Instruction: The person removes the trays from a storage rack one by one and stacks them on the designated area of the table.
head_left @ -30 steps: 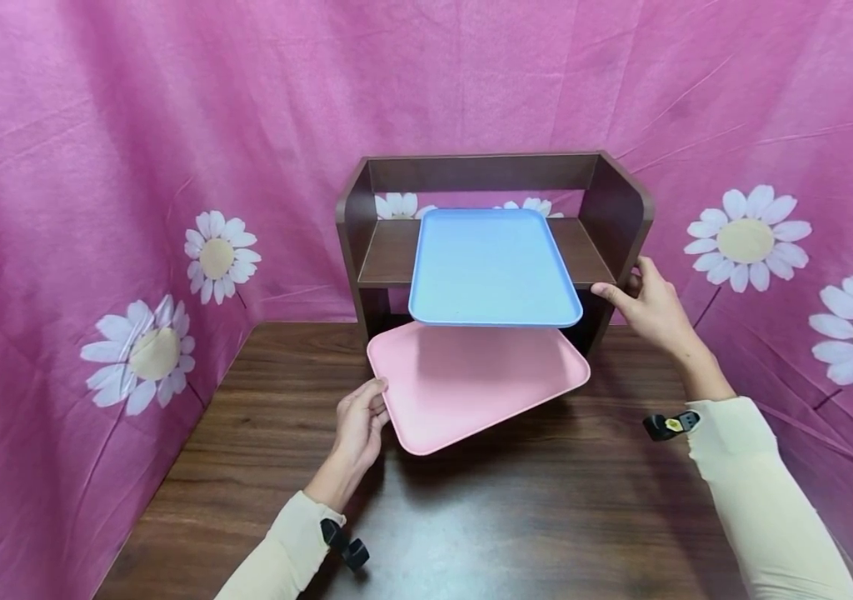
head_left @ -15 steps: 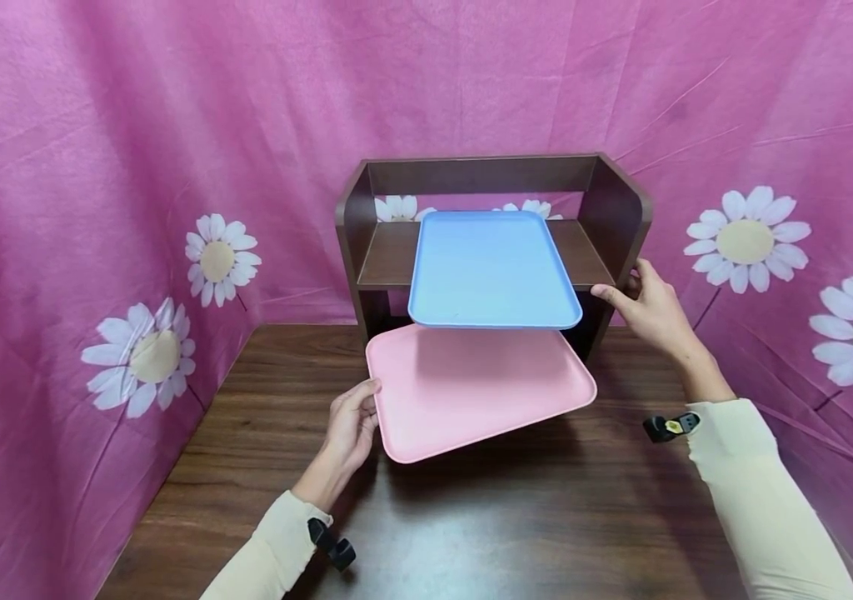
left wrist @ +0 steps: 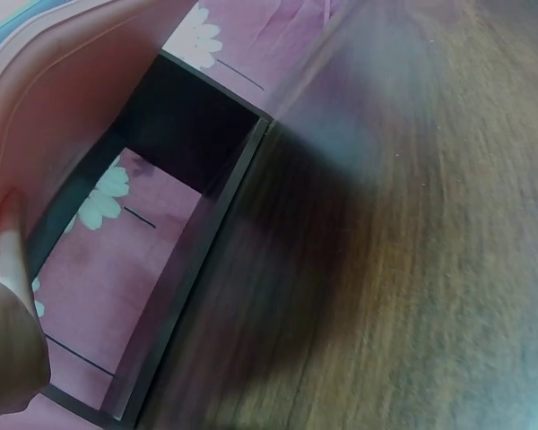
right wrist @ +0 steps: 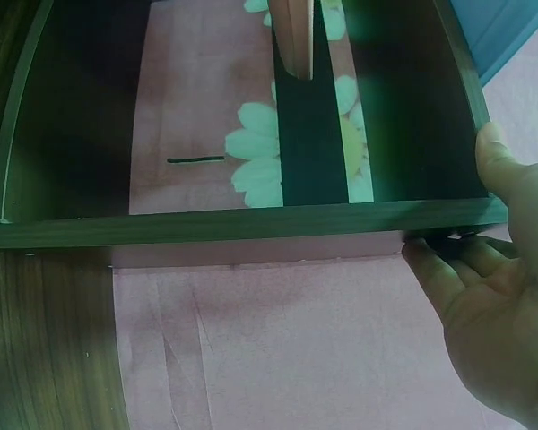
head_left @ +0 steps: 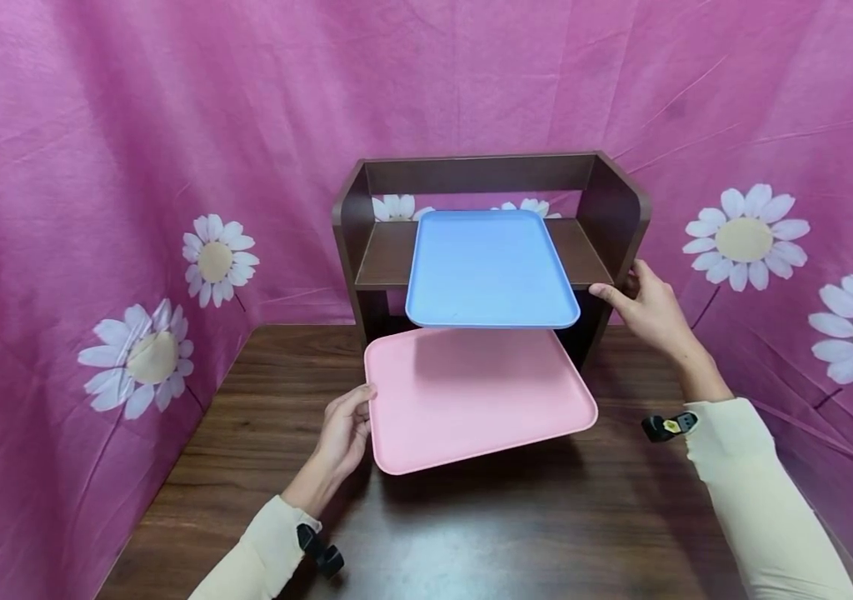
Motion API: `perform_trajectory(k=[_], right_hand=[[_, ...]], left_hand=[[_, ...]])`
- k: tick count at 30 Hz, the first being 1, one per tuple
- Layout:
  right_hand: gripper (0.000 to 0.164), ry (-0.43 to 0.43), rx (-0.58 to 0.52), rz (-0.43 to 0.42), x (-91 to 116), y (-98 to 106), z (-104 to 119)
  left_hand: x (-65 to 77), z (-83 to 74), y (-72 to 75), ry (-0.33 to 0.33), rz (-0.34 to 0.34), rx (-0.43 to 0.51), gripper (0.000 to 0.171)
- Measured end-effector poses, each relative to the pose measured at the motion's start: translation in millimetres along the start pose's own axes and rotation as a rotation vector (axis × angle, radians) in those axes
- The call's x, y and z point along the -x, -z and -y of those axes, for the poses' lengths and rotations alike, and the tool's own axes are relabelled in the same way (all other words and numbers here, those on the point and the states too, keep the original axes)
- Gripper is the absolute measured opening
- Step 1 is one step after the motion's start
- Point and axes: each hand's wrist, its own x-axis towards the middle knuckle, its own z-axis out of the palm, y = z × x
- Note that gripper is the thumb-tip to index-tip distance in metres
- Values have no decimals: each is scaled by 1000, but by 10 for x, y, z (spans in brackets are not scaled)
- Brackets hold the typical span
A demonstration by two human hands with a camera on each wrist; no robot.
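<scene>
A pink tray [head_left: 471,400] hangs at a slant above the table, in front of the lower compartment of a dark brown shelf [head_left: 479,173]. Its left edge is held by my left hand [head_left: 342,433], thumb on top and fingers beneath; the left wrist view shows the fingers [left wrist: 13,255] against the tray's underside. A blue tray [head_left: 492,267] lies on the upper board, its near end jutting out over the pink one. My right hand [head_left: 651,310] grips the shelf's right side panel, thumb at the board's front edge; in the right wrist view the fingers [right wrist: 448,269] go behind the panel.
The shelf stands at the back of a brown wooden table [head_left: 471,533]. Behind and on both sides hangs a pink curtain [head_left: 246,125] printed with white daisies. The lower compartment's back is partly open, with curtain visible through it.
The pink tray has come slightly towards me and turned, its near edge now less slanted. My left hand has moved left and a little nearer with it. The right hand keeps its grip.
</scene>
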Motion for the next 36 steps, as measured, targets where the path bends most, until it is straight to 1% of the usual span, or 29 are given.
perform_trajectory(k=[3, 14, 19, 22, 25, 32, 36], right_hand=[[69, 4, 0, 1, 3, 0, -1], [67, -4, -9, -6, 30, -2, 0], [67, 0, 0, -12, 21, 6, 3], [66, -1, 2, -13, 17, -1, 8], [67, -2, -2, -6, 14, -11, 23], [68, -9, 1, 0, 28, -14, 17], [68, -16, 9, -3, 25, -11, -3]], left_hand=[[16, 7, 24, 8, 2, -6, 35], [77, 89, 116, 29, 56, -9, 33], [85, 150, 138, 57, 39, -14, 35], [102, 205, 163, 60, 33, -40, 36], [130, 258, 200, 62, 45, -64, 35], [178, 345, 253, 112, 65, -68, 28], [186, 365, 268, 140, 98, -79, 27]])
